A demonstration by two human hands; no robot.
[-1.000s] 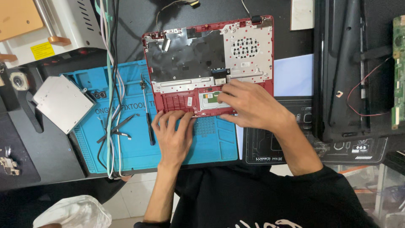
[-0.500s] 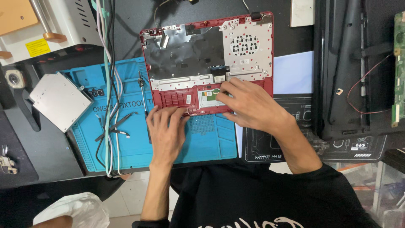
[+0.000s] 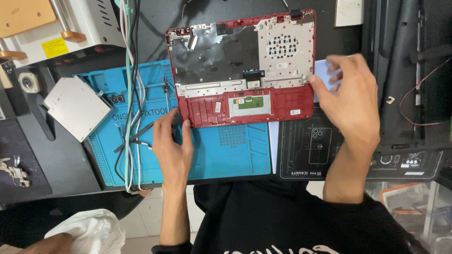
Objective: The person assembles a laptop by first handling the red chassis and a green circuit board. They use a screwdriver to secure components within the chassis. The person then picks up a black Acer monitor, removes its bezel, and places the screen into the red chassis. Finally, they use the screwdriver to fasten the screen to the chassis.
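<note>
A red laptop palmrest shell (image 3: pixel 292 101) lies upside down across a blue work mat (image 3: pixel 221 155) and a black mat (image 3: pixel 306 150), its silver plate and green touchpad board exposed. My left hand (image 3: pixel 173 148) rests flat on the blue mat, fingertips and thumb touching the shell's near-left corner. My right hand (image 3: pixel 351 101) is at the shell's right edge, thumb against the corner. Its spread, blurred fingers are over a pale sheet (image 3: pixel 322 70). Neither hand holds anything.
A silver optical drive (image 3: pixel 75 108) lies left of the blue mat, crossed by a bundle of cables (image 3: pixel 132 94). A white machine (image 3: pixel 61 28) stands at the back left. Black laptop parts (image 3: pixel 405 70) fill the right. A white cloth (image 3: pixel 89 230) sits at the bottom left.
My right hand has left the touchpad area and moved right to the shell's right edge. My left hand has shifted slightly up to the shell's near-left corner.
</note>
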